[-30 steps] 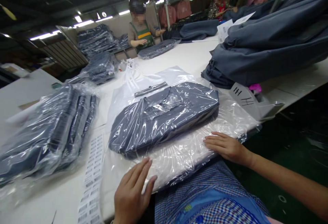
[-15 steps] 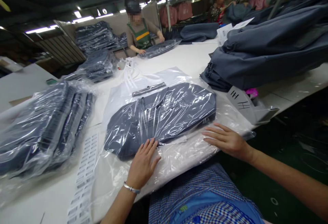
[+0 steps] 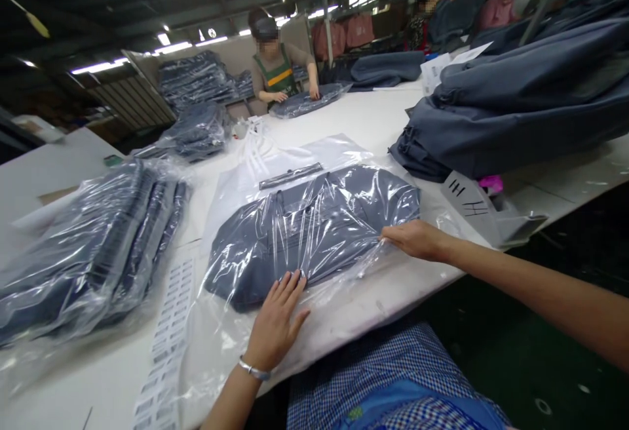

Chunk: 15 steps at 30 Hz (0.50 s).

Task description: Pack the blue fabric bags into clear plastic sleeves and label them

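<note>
In front of me on the white table lies a folded dark blue-grey fabric bag inside a clear plastic bag. My left hand, with a bracelet at the wrist, rests flat on the plastic at the near edge of the fabric bag, its fingers spread. Closed on the plastic's near edge, my right hand pulls it up into tight creases over the fabric. The fabric's lower right edge is partly hidden behind that hand. A dark strip shows just beyond the fabric bag.
Plastic-wrapped dark bundles are stacked at the left, beside a sheet of barcode labels. Unwrapped dark fabric bags pile up at the right near a marked card. Across the table, a co-worker handles another wrapped bundle.
My right hand has moved left and closed on the plastic's near edge, drawing it over the fabric bag. My left hand stays in place on the plastic.
</note>
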Tool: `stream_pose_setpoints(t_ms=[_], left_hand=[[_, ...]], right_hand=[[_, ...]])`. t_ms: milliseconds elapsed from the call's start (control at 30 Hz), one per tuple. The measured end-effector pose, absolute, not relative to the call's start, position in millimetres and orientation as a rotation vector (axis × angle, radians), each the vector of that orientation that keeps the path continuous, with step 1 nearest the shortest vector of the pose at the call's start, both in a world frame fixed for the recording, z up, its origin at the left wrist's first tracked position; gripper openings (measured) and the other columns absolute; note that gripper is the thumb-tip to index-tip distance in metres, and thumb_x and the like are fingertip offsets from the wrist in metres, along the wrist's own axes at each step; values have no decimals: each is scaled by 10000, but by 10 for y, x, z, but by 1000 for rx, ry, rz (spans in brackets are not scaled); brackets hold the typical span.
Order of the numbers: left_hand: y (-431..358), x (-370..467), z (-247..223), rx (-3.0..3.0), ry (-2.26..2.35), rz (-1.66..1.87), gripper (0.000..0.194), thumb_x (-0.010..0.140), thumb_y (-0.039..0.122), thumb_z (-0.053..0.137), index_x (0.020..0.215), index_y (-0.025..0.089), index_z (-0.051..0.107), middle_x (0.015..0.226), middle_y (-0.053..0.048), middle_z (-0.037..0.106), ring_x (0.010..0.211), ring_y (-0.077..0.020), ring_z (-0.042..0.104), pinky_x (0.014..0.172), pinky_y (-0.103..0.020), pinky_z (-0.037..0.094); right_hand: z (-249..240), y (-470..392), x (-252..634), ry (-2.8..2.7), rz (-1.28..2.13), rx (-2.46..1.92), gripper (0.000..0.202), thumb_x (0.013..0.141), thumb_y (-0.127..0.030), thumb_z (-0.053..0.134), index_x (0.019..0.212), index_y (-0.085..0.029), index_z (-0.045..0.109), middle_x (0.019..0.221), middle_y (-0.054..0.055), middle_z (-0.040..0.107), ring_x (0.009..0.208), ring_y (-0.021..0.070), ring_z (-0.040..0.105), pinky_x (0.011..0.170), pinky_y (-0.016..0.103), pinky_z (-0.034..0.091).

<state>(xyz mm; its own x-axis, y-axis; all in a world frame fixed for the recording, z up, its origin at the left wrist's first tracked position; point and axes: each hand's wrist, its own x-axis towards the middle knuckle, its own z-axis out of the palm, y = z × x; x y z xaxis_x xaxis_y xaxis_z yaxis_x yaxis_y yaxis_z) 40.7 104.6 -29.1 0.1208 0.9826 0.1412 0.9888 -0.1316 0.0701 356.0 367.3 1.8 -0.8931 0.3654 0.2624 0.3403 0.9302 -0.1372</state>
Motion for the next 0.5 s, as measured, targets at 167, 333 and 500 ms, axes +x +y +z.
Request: stream_pose_setpoints(t_ms=[167, 333, 500], left_hand=[[915, 392, -39, -2381, -2127, -466, 505, 992, 430, 304, 1468, 272, 362, 1575, -62, 324, 1453, -219, 288, 1173, -472, 317], [623, 611, 71, -2269, -2150, -229, 874, 824, 654, 526, 1514, 192, 252, 1600, -144, 222, 1480, -334, 175, 1169, -599, 261], [408, 627, -35, -1964, -2153, -95, 603, 900, 144, 483, 1480, 208, 331, 1582, -123, 275, 1468, -309, 225, 1123, -574, 372]], right_hand=[[12, 3759, 3482, -2961, 188, -690, 305, 996, -367, 356, 878, -224, 598, 585, -5, 623, 536, 175, 591, 521, 254, 310], [-41, 3840, 3464, -2982, 304, -711, 396, 1015, -423, 283, 861, -229, 592, 603, 11, 632, 568, 199, 619, 551, 273, 333], [-246, 3907, 3536, -2942, 309, -691, 369, 1008, -446, 305, 852, -244, 571, 566, 18, 600, 548, 217, 602, 552, 294, 332]])
